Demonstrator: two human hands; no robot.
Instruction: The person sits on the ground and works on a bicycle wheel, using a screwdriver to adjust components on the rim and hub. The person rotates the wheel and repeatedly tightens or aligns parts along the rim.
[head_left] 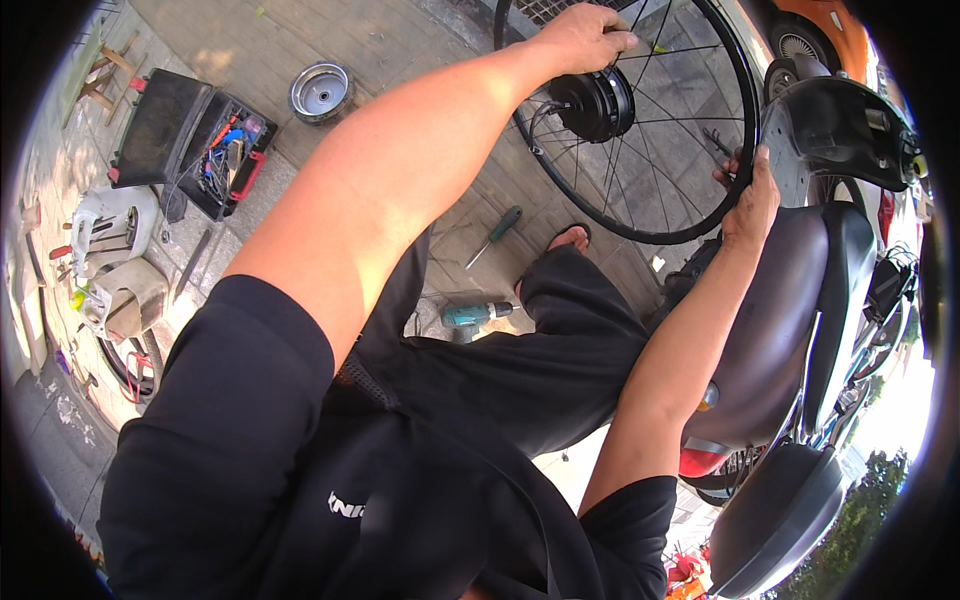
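A black spoked wheel (pixel 752 95) with a thick black hub motor (pixel 592 108) is held up, tilted, in front of me. My right hand (pixel 752 200) grips its rim at the right side, the thumb outside and fingertips curled around to the inner side. Beside the top of the hub is my left hand (pixel 590 38), its fingers bent and drawn together. What those fingers pinch, if anything, is hidden. A cable (pixel 543 112) comes out of the hub's left side.
On the paving lie a green-handled screwdriver (pixel 495 236) and a teal power drill (pixel 475 315) near my foot. Farther left are a metal wheel drum (pixel 321 92), an open toolbox (pixel 215 150) and cut plastic containers (pixel 125 300) with tools. A parked scooter (pixel 765 320) stands close on my right.
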